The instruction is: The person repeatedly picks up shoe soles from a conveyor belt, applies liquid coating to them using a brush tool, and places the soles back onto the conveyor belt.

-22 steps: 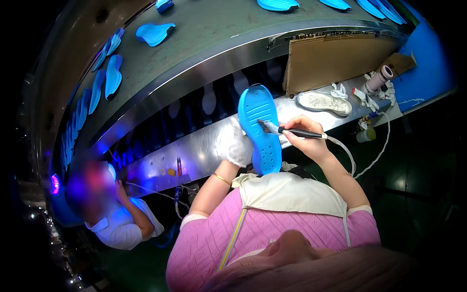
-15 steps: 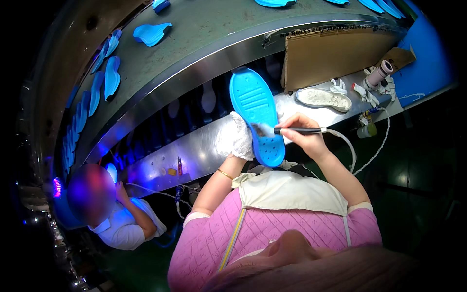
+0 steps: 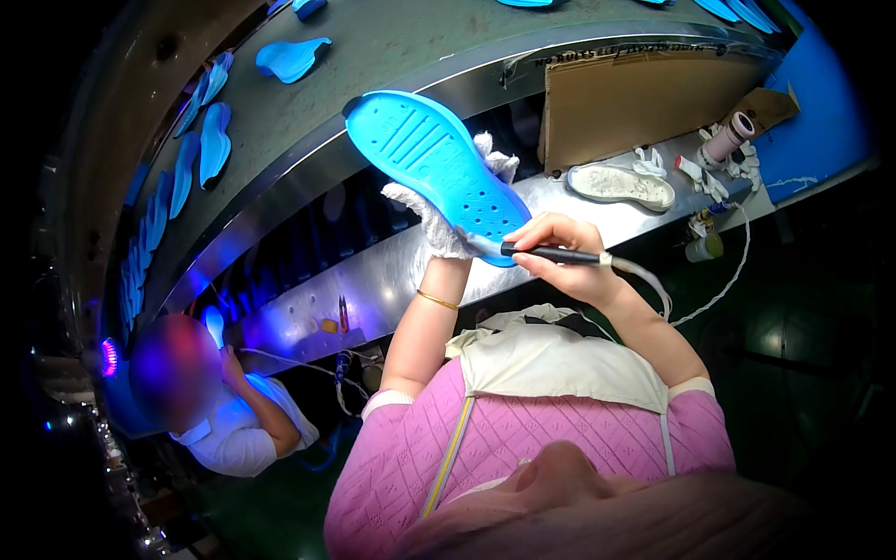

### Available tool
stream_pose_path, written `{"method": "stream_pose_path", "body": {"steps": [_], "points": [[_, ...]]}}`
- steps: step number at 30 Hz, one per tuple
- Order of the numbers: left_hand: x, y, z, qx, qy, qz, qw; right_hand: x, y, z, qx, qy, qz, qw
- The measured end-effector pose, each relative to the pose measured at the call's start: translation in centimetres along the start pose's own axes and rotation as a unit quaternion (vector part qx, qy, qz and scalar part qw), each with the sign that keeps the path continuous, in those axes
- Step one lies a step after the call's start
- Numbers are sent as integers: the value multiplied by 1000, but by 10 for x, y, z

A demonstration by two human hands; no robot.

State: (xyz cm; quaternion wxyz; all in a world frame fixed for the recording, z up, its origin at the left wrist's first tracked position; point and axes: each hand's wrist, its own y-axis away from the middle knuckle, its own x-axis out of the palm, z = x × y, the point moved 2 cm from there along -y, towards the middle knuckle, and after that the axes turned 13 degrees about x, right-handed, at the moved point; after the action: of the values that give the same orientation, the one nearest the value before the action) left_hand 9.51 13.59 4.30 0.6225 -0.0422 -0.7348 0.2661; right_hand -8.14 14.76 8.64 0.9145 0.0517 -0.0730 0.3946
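My left hand (image 3: 439,219), in a white knit glove, holds up a bright blue shoe sole (image 3: 434,168) with its ridged, dotted underside toward me. My bare right hand (image 3: 560,261) grips a thin black pen-like tool (image 3: 551,253) whose tip touches the sole's lower end. A pale cable (image 3: 653,289) runs back from the tool past my wrist.
A grey conveyor belt (image 3: 392,56) carries several blue soles (image 3: 289,58). On the steel ledge (image 3: 401,271) lie a pale sole (image 3: 621,184), a cardboard sheet (image 3: 635,103), a tape roll (image 3: 723,140) and a small jar (image 3: 702,246). A co-worker in white (image 3: 233,420) sits at my left.
I have tilted the blue sole's top end to the left and raised it; the tool tip stays at its lower end.
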Motion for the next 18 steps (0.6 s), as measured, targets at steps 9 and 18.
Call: {"method": "stream_pose_path", "body": {"steps": [9,18], "points": [[6,-9,-15,-29,-98,43,994,-16,-14,2,43,78,4,996],[9,-26,-16,-209,-353,56,910,-21,-20,6,53,79,23,995]]}}
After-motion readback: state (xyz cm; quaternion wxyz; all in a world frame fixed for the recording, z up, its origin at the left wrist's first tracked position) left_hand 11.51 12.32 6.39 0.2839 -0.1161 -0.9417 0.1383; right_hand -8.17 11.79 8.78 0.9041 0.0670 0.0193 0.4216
